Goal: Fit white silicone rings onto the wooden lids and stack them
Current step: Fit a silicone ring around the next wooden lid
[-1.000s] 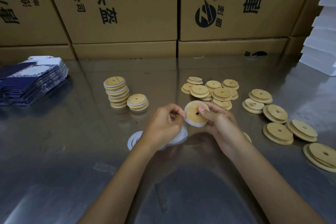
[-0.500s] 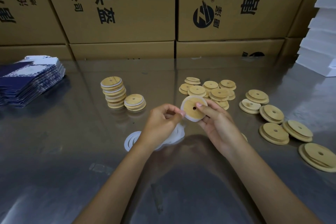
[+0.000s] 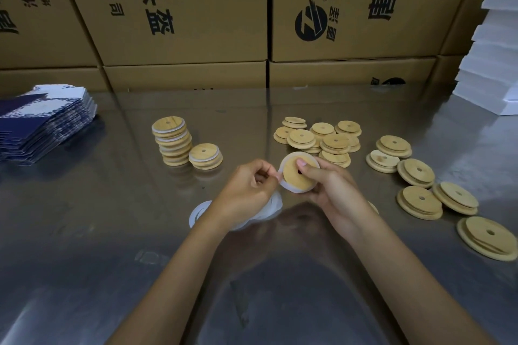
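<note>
Centrally, I see both hands raised just above the table (image 3: 84,232), close together on one wooden lid (image 3: 297,176). My right hand (image 3: 333,190) grips the lid, thumb pressed on its face near the centre hole, fingers curled behind. My left hand (image 3: 246,190) pinches the white silicone ring (image 3: 283,185) at the lid's left edge. The ring runs round the lid's rim; whether it is fully seated I cannot tell. The lid is round, pale wood, tilted toward the camera.

Directly under the left hand, loose white rings (image 3: 200,211) lie on the table, partly hidden by the wrist. To the left rear stand two stacks of ringed lids: a tall stack (image 3: 172,141) and, just beside it, a short stack (image 3: 206,156). Behind the hands sits a cluster of bare lids (image 3: 319,138), overlapping. Further bare lids (image 3: 420,193) lie scattered at the right, some in pairs. A pile of blue-and-white flat cartons (image 3: 42,123) lies at far left. Cardboard boxes (image 3: 182,8) line the rear; white foam sheets (image 3: 493,64) stand stacked at far right.
</note>
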